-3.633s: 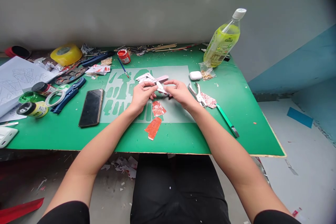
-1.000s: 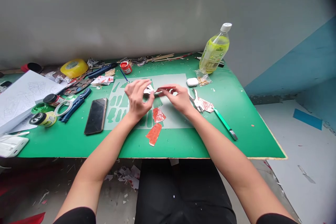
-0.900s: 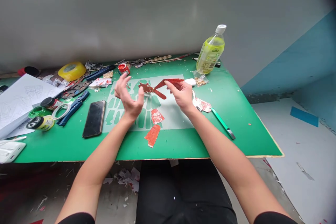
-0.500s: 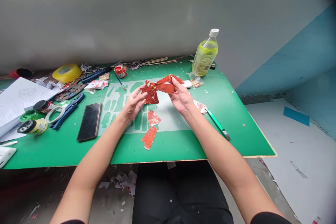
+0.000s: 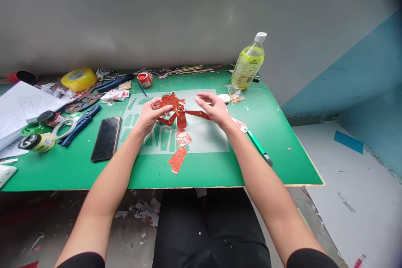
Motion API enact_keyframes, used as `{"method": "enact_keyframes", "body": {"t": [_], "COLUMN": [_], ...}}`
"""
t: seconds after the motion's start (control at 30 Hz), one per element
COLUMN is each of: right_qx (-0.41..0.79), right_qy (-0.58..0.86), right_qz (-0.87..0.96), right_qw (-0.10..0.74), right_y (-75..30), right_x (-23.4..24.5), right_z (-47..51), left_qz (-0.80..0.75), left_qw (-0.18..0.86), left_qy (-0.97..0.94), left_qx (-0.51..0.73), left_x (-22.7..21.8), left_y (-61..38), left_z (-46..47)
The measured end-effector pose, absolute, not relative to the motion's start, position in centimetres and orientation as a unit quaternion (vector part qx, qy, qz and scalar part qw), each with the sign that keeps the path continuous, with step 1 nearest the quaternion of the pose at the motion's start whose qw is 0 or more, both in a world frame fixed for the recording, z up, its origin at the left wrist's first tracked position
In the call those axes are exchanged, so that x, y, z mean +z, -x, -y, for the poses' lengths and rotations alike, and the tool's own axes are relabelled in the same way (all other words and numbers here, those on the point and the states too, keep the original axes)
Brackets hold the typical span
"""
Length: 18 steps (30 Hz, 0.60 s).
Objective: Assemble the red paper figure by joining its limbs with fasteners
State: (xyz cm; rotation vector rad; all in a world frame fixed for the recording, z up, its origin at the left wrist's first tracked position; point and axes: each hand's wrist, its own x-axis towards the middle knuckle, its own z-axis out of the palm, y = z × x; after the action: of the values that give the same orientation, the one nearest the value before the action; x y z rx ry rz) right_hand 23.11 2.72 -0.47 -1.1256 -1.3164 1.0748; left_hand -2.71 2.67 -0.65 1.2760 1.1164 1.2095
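Observation:
A red jointed paper puppet [image 5: 181, 118] with brass-coloured fasteners is above the white cut-out sheet [image 5: 213, 144]. Its spiky-edged head end is between the thumb and fingers of my left hand [image 5: 150, 115]. My right hand [image 5: 215, 109] is beside the puppet's right arm strip, fingers apart; the strip's outer end passes behind or under the hand, and I cannot tell if they touch. Below the puppet's body lie a red-and-white paper piece [image 5: 183, 137] and an orange-red paper piece [image 5: 177, 159].
A phone [image 5: 106, 139] lies left of the sheet, near paint jars [image 5: 37, 142] and blue-handled pliers [image 5: 80, 125]. At the back stand a red paint pot [image 5: 144, 79] and a bottle of yellow-green liquid [image 5: 248, 65]. A green cutter [image 5: 258, 145] lies at right.
The puppet has turned so its body hangs toward me and its arm strips spread sideways. My right hand has let go of the body strip and its fingers have opened.

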Motion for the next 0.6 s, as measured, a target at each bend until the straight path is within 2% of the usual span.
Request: {"method": "enact_keyframes", "body": {"t": [0.13, 0.2, 0.43, 0.6], "right_qx": [0.575, 0.598, 0.640, 0.682], "right_qy": [0.420, 0.416, 0.390, 0.360], "right_qz": [0.583, 0.571, 0.420, 0.363], "right_qw": [0.393, 0.378, 0.511, 0.523], "right_y": [-21.8, -21.6, -21.5, -20.1], "right_x": [-1.1, -1.2, -1.1, -1.1], "right_z": [-1.7, -1.5, -2.2, -1.5], "left_qz": [-0.453, -0.446, -0.442, -0.448], "left_qw": [0.514, 0.519, 0.571, 0.542], "left_qy": [-0.538, -0.539, -0.560, -0.582], "left_qx": [0.491, 0.491, 0.406, 0.409], "left_x": [-0.6, -0.7, -0.6, -0.7], "left_y": [1.9, 1.6, 1.0, -0.2], "left_z": [-2.2, -2.2, -1.5, -0.7]}}
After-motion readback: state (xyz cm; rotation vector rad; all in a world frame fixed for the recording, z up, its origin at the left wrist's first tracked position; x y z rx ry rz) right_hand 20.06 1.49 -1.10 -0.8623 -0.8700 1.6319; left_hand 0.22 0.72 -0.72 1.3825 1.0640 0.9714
